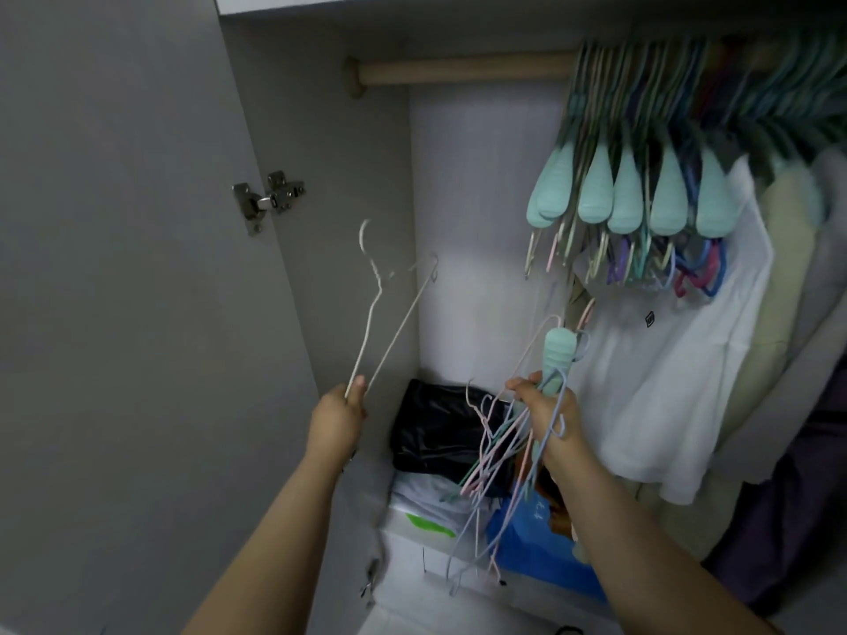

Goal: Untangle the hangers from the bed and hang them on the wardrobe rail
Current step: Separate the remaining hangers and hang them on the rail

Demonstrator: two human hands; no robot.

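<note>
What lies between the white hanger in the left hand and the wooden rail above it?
Nothing: in the head view, only bare grey wardrobe wall separates the white hanger, held by the left hand, from the free stretch of rail.

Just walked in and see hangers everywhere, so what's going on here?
A person stands at an open wardrobe sorting hangers. The left hand holds one white wire hanger raised toward the bare part of the rail, not yet hooked on. The right hand grips a tangled bundle of coloured hangers, one of them mint. Many hung hangers already crowd the rail's right side, next to a white shirt.
</note>
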